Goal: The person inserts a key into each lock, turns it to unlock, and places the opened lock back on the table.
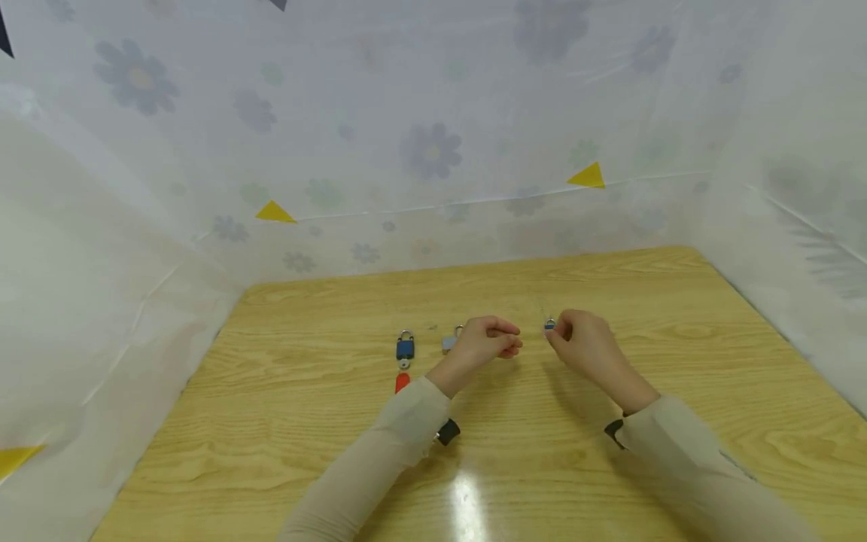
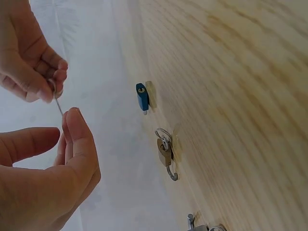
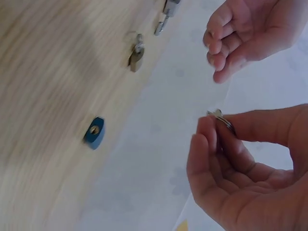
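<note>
Wooden table (image 1: 609, 467); both hands raised above its middle. Left hand (image 1: 482, 342): fingers loosely curled, gripping nothing. Right hand (image 1: 585, 346), just right of it: thumb and fingers pinch a small key ring (image 3: 220, 118). Blue padlock (image 1: 405, 348) lies left of the hands; red item (image 1: 402, 382) just nearer. Brass padlock (image 2: 165, 152) lies flat nearby.

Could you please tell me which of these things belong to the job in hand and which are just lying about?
In hand:
- thin metal piece, pinched by the right hand
- left hand, close beside it, holding nothing

Lying about on the table:
- blue padlock
- red item
- silver padlock
- brass padlock
- small blue piece
</note>
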